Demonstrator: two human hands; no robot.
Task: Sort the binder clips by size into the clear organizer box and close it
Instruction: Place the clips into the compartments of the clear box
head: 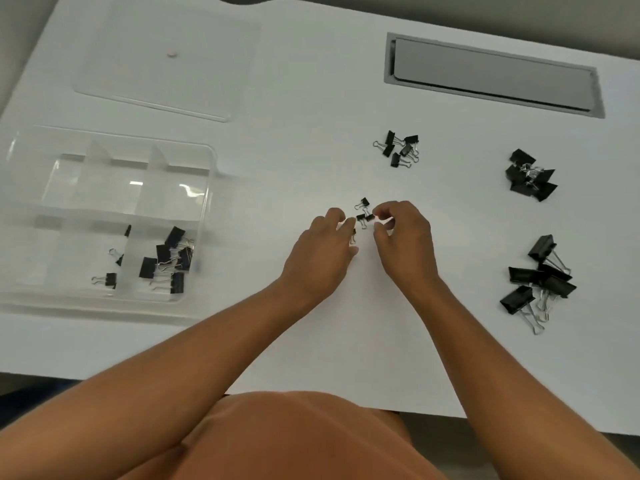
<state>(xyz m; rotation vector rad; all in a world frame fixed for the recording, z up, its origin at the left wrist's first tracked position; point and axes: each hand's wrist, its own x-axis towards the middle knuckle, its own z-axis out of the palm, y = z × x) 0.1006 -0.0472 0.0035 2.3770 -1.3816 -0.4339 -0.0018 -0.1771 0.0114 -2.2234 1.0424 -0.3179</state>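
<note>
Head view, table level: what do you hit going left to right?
Clear organizer box → left hand → tiny clips → right hand → large clip pile.

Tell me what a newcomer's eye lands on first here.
Both hands, left hand and right hand, meet at mid-table over a few tiny binder clips. Larger black clip piles lie to the right. At left sits the clear organizer box, partly filled, its lid lying behind it.
</note>
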